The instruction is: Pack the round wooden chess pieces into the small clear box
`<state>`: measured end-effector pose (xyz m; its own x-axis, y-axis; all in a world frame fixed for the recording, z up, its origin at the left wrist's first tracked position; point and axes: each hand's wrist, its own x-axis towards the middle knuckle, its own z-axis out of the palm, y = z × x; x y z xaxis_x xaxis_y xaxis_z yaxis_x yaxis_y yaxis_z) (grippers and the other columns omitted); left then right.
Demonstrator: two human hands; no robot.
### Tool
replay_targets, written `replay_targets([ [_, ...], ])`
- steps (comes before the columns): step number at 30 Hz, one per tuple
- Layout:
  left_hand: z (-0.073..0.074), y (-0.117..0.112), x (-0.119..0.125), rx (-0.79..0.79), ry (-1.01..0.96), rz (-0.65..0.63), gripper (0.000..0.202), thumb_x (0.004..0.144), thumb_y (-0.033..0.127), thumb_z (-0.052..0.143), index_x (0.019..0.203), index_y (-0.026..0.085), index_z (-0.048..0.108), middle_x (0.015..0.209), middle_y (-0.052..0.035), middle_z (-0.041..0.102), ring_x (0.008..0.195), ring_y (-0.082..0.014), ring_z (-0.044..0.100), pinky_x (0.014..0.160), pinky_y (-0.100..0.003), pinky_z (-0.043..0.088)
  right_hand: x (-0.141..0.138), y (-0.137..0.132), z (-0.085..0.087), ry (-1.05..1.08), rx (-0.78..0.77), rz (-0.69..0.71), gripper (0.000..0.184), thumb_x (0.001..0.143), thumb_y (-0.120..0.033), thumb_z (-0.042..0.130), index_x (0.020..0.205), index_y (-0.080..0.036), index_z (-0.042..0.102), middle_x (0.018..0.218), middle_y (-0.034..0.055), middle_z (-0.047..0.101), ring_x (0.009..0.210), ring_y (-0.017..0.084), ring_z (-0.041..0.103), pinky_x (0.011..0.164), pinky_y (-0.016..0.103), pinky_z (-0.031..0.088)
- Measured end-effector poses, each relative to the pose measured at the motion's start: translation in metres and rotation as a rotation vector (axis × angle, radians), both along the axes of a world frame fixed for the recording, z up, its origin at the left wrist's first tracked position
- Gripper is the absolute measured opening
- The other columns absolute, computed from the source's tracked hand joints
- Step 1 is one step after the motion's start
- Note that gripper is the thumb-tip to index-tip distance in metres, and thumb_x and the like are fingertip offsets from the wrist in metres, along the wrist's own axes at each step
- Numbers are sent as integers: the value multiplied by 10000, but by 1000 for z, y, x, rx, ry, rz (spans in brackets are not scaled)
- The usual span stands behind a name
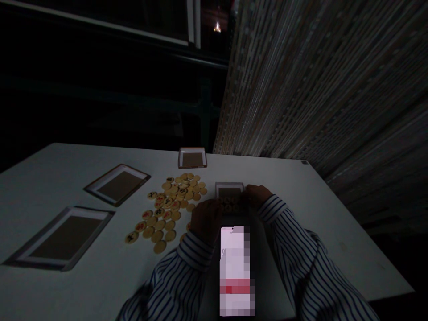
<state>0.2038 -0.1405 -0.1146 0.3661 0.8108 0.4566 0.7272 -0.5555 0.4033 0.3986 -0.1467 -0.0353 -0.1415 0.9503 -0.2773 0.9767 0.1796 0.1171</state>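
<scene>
In dim light my left hand (207, 219) rests at the left side of a small open box (229, 188) on the white table (100, 276). My right hand (257, 194) touches the box's right side, fingers curled. Round yellow game discs (229, 204) lie inside the box between my hands. Several more yellow discs (172, 205) with red or black marks lie scattered on the table just left of my left hand. Whether either hand grips a disc is hidden. Both sleeves are striped.
A lit phone screen (236, 269) stands close in front of me. Two flat box lids (63, 236) (117, 183) lie at the left, a small box (192, 158) at the back. A striped wall (317, 89) rises on the right; the table's right edge is near.
</scene>
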Motion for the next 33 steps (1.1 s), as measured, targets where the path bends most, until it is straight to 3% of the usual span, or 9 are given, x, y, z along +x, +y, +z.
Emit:
replay_targets([
  [7,-1,1,-1,-2,32,-22,272,810,283,390,911,179,619,920,-69,637,830,-201,565,751,-363,440,1,0,0,7,-7,-11,271,795,-289,392,938,-238,616,937,69,594,803,183,576,645,281,400],
  [15,1,-2,-3,18,48,-26,251,799,258,400,896,181,619,925,-78,630,837,-209,561,733,-368,436,10,-26,-6,210,123,-183,339,775,-249,431,1094,-223,543,977,48,602,844,148,565,697,243,407],
  [22,5,-11,-13,27,144,-42,261,811,270,389,919,191,612,911,-67,637,811,-209,558,713,-348,415,4,-60,-24,433,233,-227,368,782,-281,435,1131,-187,506,979,58,621,806,140,582,720,261,440],
  [28,7,-15,-17,-42,219,-17,245,801,267,410,937,215,607,904,-55,645,833,-229,563,684,-346,411,-1,-64,-44,481,261,-298,377,764,-258,459,1134,-198,498,987,44,630,824,143,593,724,258,455],
  [33,10,-16,-17,-84,212,-26,229,781,253,431,910,217,618,864,-56,659,827,-229,571,705,-355,409,-3,-65,-46,493,253,-323,352,762,-219,447,1103,-175,522,1014,49,628,890,151,585,778,263,450],
])
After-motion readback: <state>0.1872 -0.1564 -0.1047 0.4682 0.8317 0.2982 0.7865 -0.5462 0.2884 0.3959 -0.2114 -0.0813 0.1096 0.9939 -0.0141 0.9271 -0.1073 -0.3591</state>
